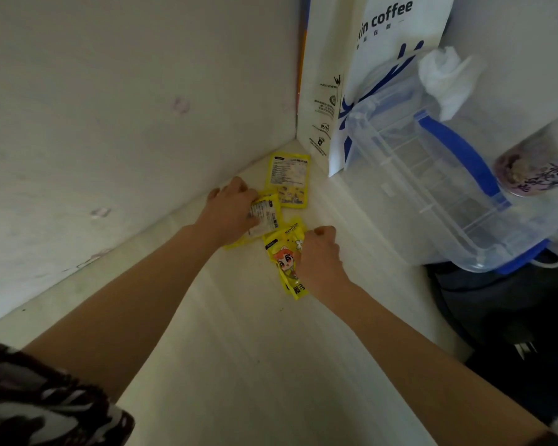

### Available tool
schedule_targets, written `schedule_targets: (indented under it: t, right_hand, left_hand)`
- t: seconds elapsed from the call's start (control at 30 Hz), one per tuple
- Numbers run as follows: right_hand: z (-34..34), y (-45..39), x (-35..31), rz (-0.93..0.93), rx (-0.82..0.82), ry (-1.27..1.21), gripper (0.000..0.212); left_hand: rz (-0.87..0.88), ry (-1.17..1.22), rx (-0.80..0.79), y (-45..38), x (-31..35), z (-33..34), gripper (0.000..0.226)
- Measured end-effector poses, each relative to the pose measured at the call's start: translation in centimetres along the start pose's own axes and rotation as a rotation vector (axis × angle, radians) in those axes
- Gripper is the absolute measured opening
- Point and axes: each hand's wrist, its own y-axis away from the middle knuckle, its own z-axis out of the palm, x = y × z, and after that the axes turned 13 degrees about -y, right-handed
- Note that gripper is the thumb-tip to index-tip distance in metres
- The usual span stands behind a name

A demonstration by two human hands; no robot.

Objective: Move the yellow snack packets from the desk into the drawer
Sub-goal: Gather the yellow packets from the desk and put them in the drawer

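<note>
Packets, yellow, three, frame centre: left hand (231,209) is clutching middle packet (264,217); right hand (316,252) is pinching cartoon packet (284,255), gathering both for transfer; upper packet (289,180) is lying untouched.

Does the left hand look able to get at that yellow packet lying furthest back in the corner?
Probably yes: the back packet lies uncovered just beyond the left hand, which already grips a nearer packet. That full grip is the only hindrance.

- My left hand (231,210) rests on one packet (264,220); another packet (288,179) lies just beyond it.
- My right hand (319,255) lies on a third packet (285,255).
- A plastic bin (432,188) stands to its right.
</note>
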Motion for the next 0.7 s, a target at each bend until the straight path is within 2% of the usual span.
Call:
schedule_targets:
  t: [0.17,0.37,0.4,0.47,0.53,0.6,0.7]
  right_hand:
    - [-0.3,0.7,0.8,0.075,-0.045,-0.098,0.028]
    - [-2.3,1.7,1.8,0.107,-0.028,-0.206,0.061]
    - [-2.7,1.5,1.9,0.130,-0.023,-0.211,0.059]
    - [-3.5,1.0,2.1,0.118,-0.032,-0.217,0.040]
    - [-4.5,0.5,1.7,0.073,-0.037,-0.290,0.023]
    - [-5.5,-0.2,0.8,0.022,-0.020,-0.393,0.020]
    - [-6.2,-2.2,-0.8,-0.051,0.035,-0.476,0.014]
  left_hand:
    - [-0.121,0.062,0.031,2.7,-0.7,0.3,0.043]
    - [-0.263,0.334,-0.008,4.9,-1.7,0.0,0.039]
    - [-0.292,0.397,-0.011,5.1,-1.7,-0.2,0.041]
    - [-0.353,0.490,0.004,5.0,-1.8,-0.5,0.047]
    - [-0.382,0.462,0.040,4.3,-1.9,-1.0,0.044]
    - [-0.391,0.432,0.091,3.2,-1.8,-1.6,0.030]
    - [-0.450,0.586,0.137,1.6,-1.0,-2.5,0.023]
